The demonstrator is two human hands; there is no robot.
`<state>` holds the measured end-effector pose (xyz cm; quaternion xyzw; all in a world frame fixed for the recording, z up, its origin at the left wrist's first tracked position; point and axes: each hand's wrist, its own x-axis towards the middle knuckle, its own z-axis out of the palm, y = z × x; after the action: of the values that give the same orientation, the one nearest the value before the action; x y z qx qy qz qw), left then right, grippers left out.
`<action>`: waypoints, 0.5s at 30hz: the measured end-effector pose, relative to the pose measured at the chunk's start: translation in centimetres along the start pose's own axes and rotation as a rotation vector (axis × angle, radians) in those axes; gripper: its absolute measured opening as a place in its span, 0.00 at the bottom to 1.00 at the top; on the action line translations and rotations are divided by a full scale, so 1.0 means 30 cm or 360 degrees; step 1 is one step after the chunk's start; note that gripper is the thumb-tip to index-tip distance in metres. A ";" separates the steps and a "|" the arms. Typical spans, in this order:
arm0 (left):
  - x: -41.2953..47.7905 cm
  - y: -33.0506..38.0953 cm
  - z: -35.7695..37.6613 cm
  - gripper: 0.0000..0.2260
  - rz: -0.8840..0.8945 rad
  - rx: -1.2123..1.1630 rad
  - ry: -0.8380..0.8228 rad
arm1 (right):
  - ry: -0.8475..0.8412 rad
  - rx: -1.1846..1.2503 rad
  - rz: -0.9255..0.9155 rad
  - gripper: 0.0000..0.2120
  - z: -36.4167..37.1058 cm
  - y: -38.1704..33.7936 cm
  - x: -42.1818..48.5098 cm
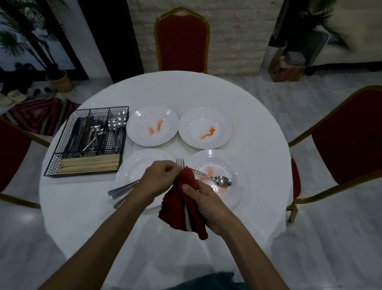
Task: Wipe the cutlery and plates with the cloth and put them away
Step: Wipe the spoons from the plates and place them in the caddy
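1. Left hand [161,177]: fingers curled in a closed grip around a fork [180,162]. The tines stick out on the far side, just above the cloth, so the hand steadies the fork while the cloth works on it.
2. Right hand [203,199]: thumb and fingers pinch the red cloth [187,204], which is bunched around the fork below the tines. The loose end hangs toward the near edge of the table [255,132].
3. Both hands are over the gap between the two near plates. Judgement: any drips would land on crockery that is already dirty.
4. Cutlery handles [121,188] show at the near left, beyond the left wrist, over the near left plate [133,163]. I cannot tell whether they are held or lying there.
5. A spoon [221,181] lies across the near right plate [236,195], which has an orange smear and is unwiped.
6. The far left plate [141,117] and far right plate [224,124] both carry orange smears.
7. A wire caddy [61,142] sits to the left, just beside the plates, and already holds cutlery and chopsticks. Judgement: it is the put-away spot and within easy reach.
8. Judgement: this is early in the task, at the fork-wiping step.
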<state>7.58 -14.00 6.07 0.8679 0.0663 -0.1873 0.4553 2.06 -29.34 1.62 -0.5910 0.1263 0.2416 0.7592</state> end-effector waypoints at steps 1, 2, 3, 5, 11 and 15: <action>0.009 -0.012 -0.019 0.08 -0.0019 -0.0093 0.0033 | -0.0010 -0.0029 0.0008 0.11 0.001 0.006 0.001; 0.023 -0.024 -0.047 0.07 -0.0042 -0.0189 0.0089 | -0.0032 -0.0067 0.0021 0.11 0.003 0.006 -0.002; 0.039 -0.034 -0.082 0.06 -0.0056 -0.0279 0.0166 | -0.0060 -0.0081 0.0041 0.11 0.008 0.008 -0.003; 0.056 -0.046 -0.152 0.07 -0.0064 -0.0360 0.0328 | -0.0113 -0.0084 0.0086 0.10 0.027 0.009 0.004; 0.024 -0.141 -0.115 0.13 -0.0074 -0.0107 0.0135 | 0.0043 -0.0199 0.0110 0.12 0.155 -0.019 0.106; 0.035 -0.208 -0.201 0.12 -0.0135 -0.0196 0.0162 | -0.0022 -0.0036 0.0217 0.11 0.241 -0.011 0.133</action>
<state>8.38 -5.56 4.00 0.8430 0.1375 -0.1575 0.4956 4.94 -21.59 1.93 -0.5880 0.1583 0.2982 0.7350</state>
